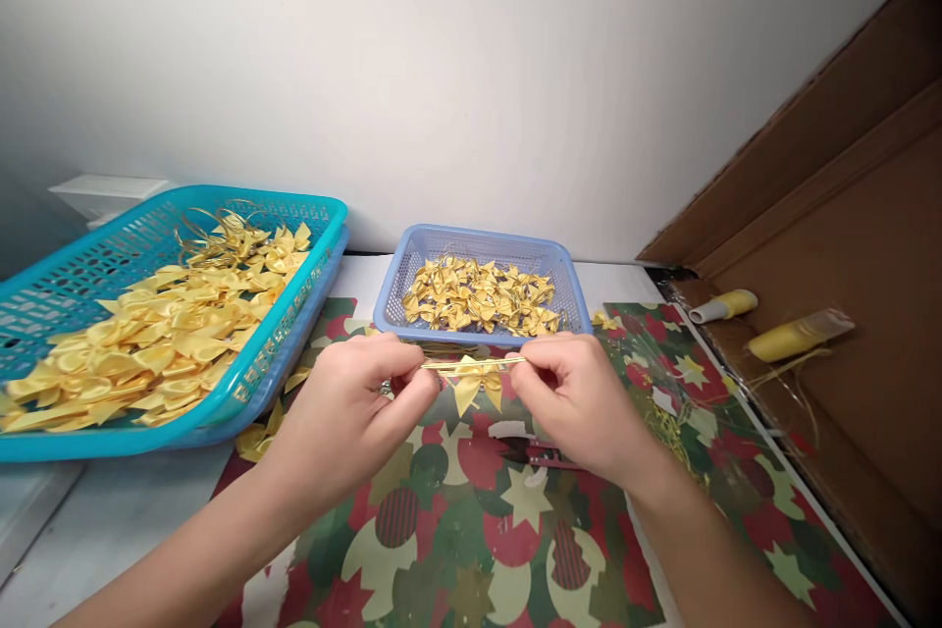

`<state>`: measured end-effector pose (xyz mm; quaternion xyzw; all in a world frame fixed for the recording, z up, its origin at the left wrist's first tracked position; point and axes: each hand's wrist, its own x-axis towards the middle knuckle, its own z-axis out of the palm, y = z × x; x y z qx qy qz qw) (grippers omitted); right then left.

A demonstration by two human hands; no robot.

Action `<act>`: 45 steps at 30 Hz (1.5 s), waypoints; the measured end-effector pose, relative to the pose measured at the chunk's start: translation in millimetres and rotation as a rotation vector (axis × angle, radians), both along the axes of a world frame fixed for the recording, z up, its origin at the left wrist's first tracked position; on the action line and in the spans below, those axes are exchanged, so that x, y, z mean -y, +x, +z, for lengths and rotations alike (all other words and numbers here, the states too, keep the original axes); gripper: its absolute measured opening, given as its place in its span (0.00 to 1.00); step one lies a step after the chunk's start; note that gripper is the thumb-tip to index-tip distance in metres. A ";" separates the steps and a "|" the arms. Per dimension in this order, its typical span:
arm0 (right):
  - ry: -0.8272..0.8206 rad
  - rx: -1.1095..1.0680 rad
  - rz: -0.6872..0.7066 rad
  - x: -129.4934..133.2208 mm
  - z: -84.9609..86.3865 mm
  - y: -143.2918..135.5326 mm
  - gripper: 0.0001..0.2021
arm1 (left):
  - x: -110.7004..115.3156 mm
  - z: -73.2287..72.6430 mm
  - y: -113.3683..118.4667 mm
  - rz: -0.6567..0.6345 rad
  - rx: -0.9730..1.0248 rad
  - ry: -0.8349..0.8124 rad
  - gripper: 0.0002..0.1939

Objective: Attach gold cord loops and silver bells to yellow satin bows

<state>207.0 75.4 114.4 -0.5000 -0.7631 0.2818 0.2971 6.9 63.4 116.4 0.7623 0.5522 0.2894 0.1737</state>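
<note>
A gold cord [442, 366] is stretched level between my two hands, with a yellow ribbon bow [478, 387] hanging at its middle. My left hand [372, 388] pinches the cord's left end between thumb and fingertips. On the other side, my right hand [570, 392] pinches the right end the same way. Below the bow, thread snips [530, 451] with dark blades lie on the patterned sheet [471, 549], partly covered by my right hand. Just beyond my hands stands a blue-violet basket [581, 299] holding many yellow bows [478, 294] with gold cords.
At the left a large turquoise basket [335, 216] holds a heap of yellow bows [177, 314]. Two yellow thread spools [799, 334] lie by the cardboard wall [846, 216] at the right. Thread scraps [669, 432] are scattered near my right forearm. A white wall [471, 98] rises behind.
</note>
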 end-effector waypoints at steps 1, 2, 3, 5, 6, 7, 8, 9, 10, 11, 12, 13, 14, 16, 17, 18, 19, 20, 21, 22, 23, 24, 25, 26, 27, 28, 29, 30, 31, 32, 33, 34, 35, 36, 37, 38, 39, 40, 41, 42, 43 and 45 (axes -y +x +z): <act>-0.012 -0.011 0.016 0.6 0.0 -0.9 0.19 | 0.6 -0.9 0.5 -0.010 0.015 -0.008 0.18; -0.025 -0.025 0.039 1.4 0.0 -2.0 0.19 | 1.3 -2.1 1.0 -0.025 0.037 -0.018 0.18; -0.039 -0.043 0.062 2.2 0.0 -3.2 0.19 | 2.0 -3.4 1.6 -0.040 0.062 -0.028 0.19; -0.067 -0.087 0.102 3.7 0.0 -5.3 0.20 | 3.2 -5.5 2.7 -0.072 0.117 -0.044 0.20; -0.079 -0.108 0.114 4.3 0.1 -6.1 0.19 | 3.7 -5.9 3.1 -0.085 0.142 -0.052 0.20; -0.088 -0.125 0.122 4.6 0.3 -6.7 0.19 | 4.1 -5.9 3.4 -0.097 0.164 -0.060 0.20; -0.094 -0.139 0.128 4.8 0.5 -7.0 0.19 | 4.5 -5.4 3.6 -0.110 0.183 -0.073 0.19; -0.097 -0.149 0.133 4.9 0.8 -7.2 0.19 | 4.9 -4.5 3.8 -0.124 0.200 -0.086 0.18; -0.097 -0.156 0.138 4.8 1.1 -7.3 0.19 | 5.3 -3.3 3.9 -0.139 0.213 -0.099 0.17; -0.092 -0.160 0.143 4.8 1.3 -7.4 0.19 | 5.9 -2.1 4.1 -0.152 0.219 -0.110 0.16; -0.086 -0.162 0.148 4.8 1.5 -7.5 0.19 | 6.6 -1.0 4.5 -0.161 0.220 -0.116 0.16; -0.078 -0.163 0.153 4.9 1.7 -7.6 0.19 | 7.5 -0.1 4.9 -0.167 0.215 -0.112 0.15; -0.069 -0.163 0.156 5.0 1.8 -7.9 0.19 | 8.3 0.5 5.5 -0.167 0.207 -0.100 0.14; -0.051 -0.164 0.159 5.2 1.8 -8.6 0.19 | 10.0 0.7 6.8 -0.162 0.176 -0.055 0.13; -0.044 -0.165 0.162 5.4 1.7 -9.0 0.19 | 10.6 0.4 7.4 -0.159 0.153 -0.028 0.13; -0.037 -0.165 0.164 5.4 1.4 -9.5 0.19 | 10.9 -0.1 7.8 -0.156 0.127 0.001 0.13; -0.029 -0.163 0.166 5.5 1.1 -9.9 0.19 | 11.0 -0.7 8.2 -0.151 0.100 0.026 0.13; -0.017 -0.159 0.164 5.5 0.6 -10.2 0.19 | 10.9 -1.4 8.3 -0.141 0.076 0.051 0.13; -0.002 -0.153 0.154 5.5 0.0 -10.4 0.19 | 10.5 -2.1 8.4 -0.127 0.060 0.071 0.14; 0.014 -0.145 0.133 5.5 -0.7 -10.4 0.19 | 10.0 -2.7 8.4 -0.110 0.051 0.086 0.14; 0.032 -0.135 0.104 5.5 -1.3 -10.2 0.19 | 9.3 -3.2 8.4 -0.092 0.048 0.096 0.15; 0.048 -0.123 0.072 5.4 -1.9 -9.9 0.19 | 8.7 -3.5 8.3 -0.075 0.046 0.098 0.15; 0.060 -0.111 0.039 5.3 -2.4 -9.5 0.19 | 8.1 -3.6 8.3 -0.062 0.041 0.093 0.15; 0.070 -0.100 0.010 5.1 -2.8 -9.1 0.19 | 7.6 -3.5 8.3 -0.050 0.035 0.084 0.15; 0.080 -0.089 -0.015 4.9 -2.9 -8.6 0.19 | 7.1 -3.3 8.4 -0.042 0.029 0.072 0.15; 0.087 -0.079 -0.035 4.5 -2.8 -8.2 0.19 | 6.7 -2.9 8.5 -0.035 0.026 0.058 0.15; 0.092 -0.069 -0.054 4.1 -2.3 -7.7 0.19 | 6.4 -2.6 8.7 -0.028 0.029 0.040 0.15; 0.089 -0.057 -0.067 3.6 -1.2 -7.2 0.19 | 6.1 -2.5 9.0 -0.021 0.040 0.018 0.15; 0.074 -0.042 -0.063 3.0 0.4 -6.4 0.19 | 5.9 -2.8 9.5 -0.018 0.061 -0.011 0.15; 0.043 -0.020 -0.032 2.3 2.7 -5.4 0.19 | 5.6 -4.0 10.2 -0.022 0.092 -0.052 0.15; -0.003 0.007 0.027 1.6 5.4 -3.8 0.19 | 5.2 -6.1 11.3 -0.037 0.141 -0.113 0.15; -0.063 0.034 0.105 1.0 8.2 -1.5 0.19 | 4.8 -9.4 12.8 -0.058 0.209 -0.191 0.15; -0.132 0.063 0.189 0.5 10.7 1.6 0.18 | 4.4 -13.9 14.8 -0.088 0.295 -0.291 0.14; -0.197 0.097 0.259 0.3 12.2 5.6 0.17 | 3.9 -19.4 17.0 -0.113 0.403 -0.409 0.14; -0.241 0.143 0.295 0.6 12.4 10.6 0.14 | 3.6 -25.6 19.5 -0.120 0.521 -0.525 0.13; -0.267 0.204 0.291 1.4 10.8 16.6 0.11 | 3.3 -32.0 22.0 -0.116 0.621 -0.625 0.12; -0.272 0.282 0.253 3.1 7.1 23.4 0.09 | 3.3 -38.2 24.4 -0.105 0.712 -0.693 0.13; -0.263 0.380 0.191 5.7 1.5 30.6 0.10 | 3.4 -43.8 26.5 -0.104 0.781 -0.744 0.13; -0.261 0.477 0.123 9.1 -5.6 38.0 0.12 | 3.8 -48.5 28.3 -0.111 0.832 -0.777 0.13; -0.264 0.559 0.065 13.4 -13.7 45.0 0.14 | 4.3 -52.3 29.8 -0.120 0.869 -0.799 0.11; -0.276 0.613 0.038 18.3 -22.1 51.3 0.14 | 4.8 -55.2 30.9 -0.128 0.893 -0.815 0.09; -0.269 0.625 0.048 28.8 -37.2 60.5 0.12 | 6.2 -59.2 32.5 -0.133 0.920 -0.845 0.07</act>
